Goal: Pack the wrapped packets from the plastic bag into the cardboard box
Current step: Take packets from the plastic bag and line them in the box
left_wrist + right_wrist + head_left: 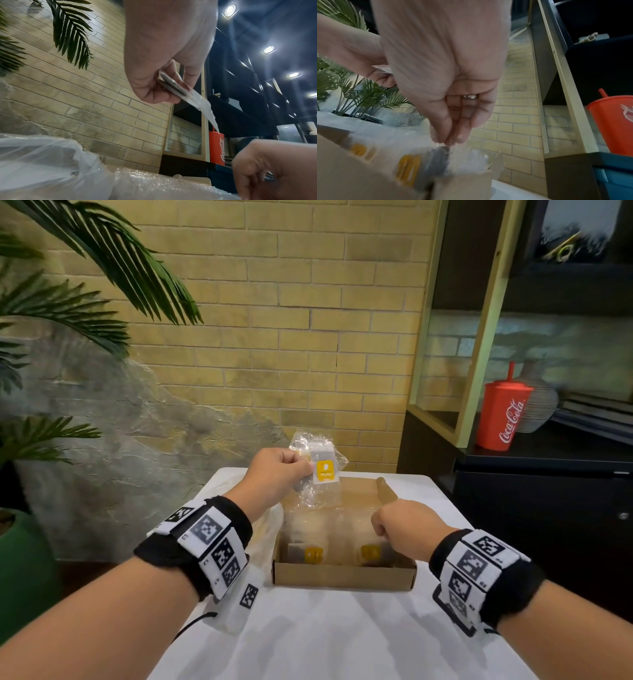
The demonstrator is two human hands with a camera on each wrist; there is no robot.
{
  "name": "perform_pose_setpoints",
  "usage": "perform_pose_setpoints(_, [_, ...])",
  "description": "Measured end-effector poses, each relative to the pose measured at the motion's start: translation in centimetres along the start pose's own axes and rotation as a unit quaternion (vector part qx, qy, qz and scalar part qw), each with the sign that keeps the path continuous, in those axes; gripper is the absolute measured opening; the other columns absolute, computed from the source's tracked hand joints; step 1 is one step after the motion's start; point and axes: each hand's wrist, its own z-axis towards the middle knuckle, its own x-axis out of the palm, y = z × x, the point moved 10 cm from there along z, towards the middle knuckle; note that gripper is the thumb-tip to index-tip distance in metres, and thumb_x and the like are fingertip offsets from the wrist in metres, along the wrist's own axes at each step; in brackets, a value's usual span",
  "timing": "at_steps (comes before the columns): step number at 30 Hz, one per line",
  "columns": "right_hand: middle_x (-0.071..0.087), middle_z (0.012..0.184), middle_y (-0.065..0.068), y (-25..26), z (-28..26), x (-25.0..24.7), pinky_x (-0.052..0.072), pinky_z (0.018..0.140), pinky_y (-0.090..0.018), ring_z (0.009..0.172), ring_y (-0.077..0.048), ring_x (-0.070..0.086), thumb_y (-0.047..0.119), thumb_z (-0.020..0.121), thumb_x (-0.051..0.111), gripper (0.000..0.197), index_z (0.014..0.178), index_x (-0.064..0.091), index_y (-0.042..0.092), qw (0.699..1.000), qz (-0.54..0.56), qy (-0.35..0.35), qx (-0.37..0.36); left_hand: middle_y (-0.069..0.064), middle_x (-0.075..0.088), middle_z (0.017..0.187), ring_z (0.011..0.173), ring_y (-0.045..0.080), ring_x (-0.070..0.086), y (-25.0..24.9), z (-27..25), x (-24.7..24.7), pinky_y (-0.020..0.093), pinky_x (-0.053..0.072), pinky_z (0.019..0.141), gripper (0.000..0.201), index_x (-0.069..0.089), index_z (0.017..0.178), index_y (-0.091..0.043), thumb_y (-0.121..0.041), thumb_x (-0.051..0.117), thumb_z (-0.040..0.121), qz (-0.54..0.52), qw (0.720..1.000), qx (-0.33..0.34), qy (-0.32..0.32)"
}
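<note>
Left hand (pixel 274 474) pinches a packet (pixel 320 465) above the box's (pixel 342 577) far left corner. Right hand (pixel 404 529), fingers bunched downward, reaches into the box among packed packets (pixel 342 542); whether it grips one is unclear. Bag (pixel 260 529) lies left of box.

Right hand (pixel 447 75): fills the upper middle of the view, fingers bunched together and pointing down, their tips touching bubble wrap over the box; a ring shows on one finger.
Left hand (pixel 351 54): at the upper left, fingers curled round the edge of a clear wrapper.
Cardboard box (pixel 462 185): low in the view, open, one flap raised at its right corner.
Wrapped packets (pixel 409 167): lie inside the box in bubble wrap, yellow labels showing, blurred.
Counter (pixel 513 192): white, a strip shows right of the box.
Red cup (pixel 614 121): far right, with a straw, on a dark shelf.
Brick wall (pixel 518 115): yellow, behind the box.
Palm plant (pixel 351 94): far left.
</note>
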Motion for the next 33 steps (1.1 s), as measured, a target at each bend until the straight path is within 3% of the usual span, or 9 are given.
perform_pose_setpoints(4, [0.060,0.106,-0.010,-0.7,-0.4,-0.2,0.048,0.089,-0.032,0.094,-0.025,0.056,0.006,0.088,0.051,0.024,0.108,0.061,0.012,1.000,-0.016,-0.026,0.006,0.002,0.057,0.057,0.050,0.006,0.049,-0.1,-0.2,0.3,0.021,0.039,0.058,0.032,0.053,0.054,-0.011,-0.010,0.061,0.085,0.023,1.000,-0.001,0.008])
perform_pose_setpoints(9, [0.058,0.118,-0.002,-0.9,-0.3,-1.3,0.044,0.087,-0.028,0.105,-0.021,0.054,0.020,0.090,0.051,0.031,0.121,0.052,0.022,0.987,0.114,-0.108,0.017,0.012,0.053,0.067,0.064,0.019,0.045,0.0,-0.3,1.1,0.026,0.039,0.062,0.013,0.060,0.071,-0.002,-0.008,0.059,0.082,0.042,0.998,-0.006,0.037])
perform_pose_setpoints(15, [0.044,0.112,0.009,-0.5,-2.5,-7.6,0.040,0.089,-0.024,0.101,-0.005,0.042,0.008,0.084,0.053,0.053,0.134,0.042,0.023,0.890,0.310,-0.327,-0.072,0.009,0.052,0.065,0.060,0.019,0.044,-0.3,-0.8,2.9,0.026,0.040,0.060,0.021,0.056,0.062,-0.003,-0.010,0.063,0.081,0.154,0.982,0.015,0.112])
perform_pose_setpoints(17, [0.039,0.112,0.014,0.5,-3.0,-8.6,0.034,0.091,-0.018,0.104,0.000,0.039,0.013,0.082,0.063,0.059,0.136,0.041,0.026,0.884,0.312,-0.329,-0.114,0.004,0.056,0.062,0.057,0.017,0.047,-0.6,-1.2,3.9,0.027,0.042,0.059,0.015,0.065,0.069,-0.002,-0.012,0.065,0.080,0.193,0.970,0.025,0.146])
perform_pose_setpoints(20, [0.042,0.103,0.017,1.8,-2.5,-8.5,0.034,0.079,-0.012,0.085,0.004,0.044,0.016,0.078,0.070,0.069,0.137,0.037,0.035,0.900,0.293,-0.291,-0.139,-0.003,0.058,0.057,0.050,0.008,0.050,-1.0,-1.8,5.0,0.019,0.043,0.053,0.009,0.069,0.071,-0.012,-0.016,0.067,0.079,0.216,0.960,0.041,0.173])
perform_pose_setpoints(23, [0.043,0.091,0.017,2.1,-2.2,-7.8,0.041,0.068,-0.020,0.065,-0.003,0.044,0.009,0.079,0.068,0.074,0.137,0.034,0.041,0.911,0.293,-0.253,-0.139,-0.005,0.057,0.055,0.042,-0.001,0.048,-1.4,-2.1,5.3,0.011,0.040,0.046,0.014,0.065,0.065,-0.021,-0.017,0.071,0.078,0.221,0.958,0.052,0.174])
perform_pose_setpoints(26, [0.049,0.087,0.014,1.7,-2.1,-6.8,0.042,0.067,-0.022,0.066,-0.002,0.045,0.007,0.084,0.061,0.061,0.133,0.043,0.039,0.925,0.281,-0.227,-0.123,0.009,0.068,0.076,0.054,0.008,0.056,-1.3,-1.9,4.9,0.023,0.047,0.060,0.020,0.065,0.063,-0.026,-0.015,0.068,0.079,0.221,0.960,0.052,0.163])
perform_pose_setpoints(28, [0.054,0.082,0.010,0.6,-2.1,-6.4,0.043,0.069,-0.023,0.071,-0.005,0.050,0.008,0.086,0.059,0.038,0.117,0.058,0.029,0.926,0.288,-0.226,-0.092,0.014,0.070,0.082,0.062,0.017,0.058,-1.4,-1.7,4.2,0.032,0.050,0.067,0.027,0.066,0.065,-0.029,-0.008,0.064,0.081,0.201,0.966,0.052,0.154])
perform_pose_setpoints(33, [0.066,0.083,-0.010,-3.2,-2.1,-5.8,0.046,0.071,-0.029,0.084,-0.022,0.060,0.007,0.081,0.063,0.003,0.079,0.064,0.009,0.910,0.348,-0.223,-0.016,0.007,0.050,0.077,0.066,0.019,0.047,-0.6,-1.4,2.9,0.029,0.041,0.058,0.026,0.053,0.089,-0.028,-0.003,0.060,0.085,0.190,0.971,0.044,0.140])
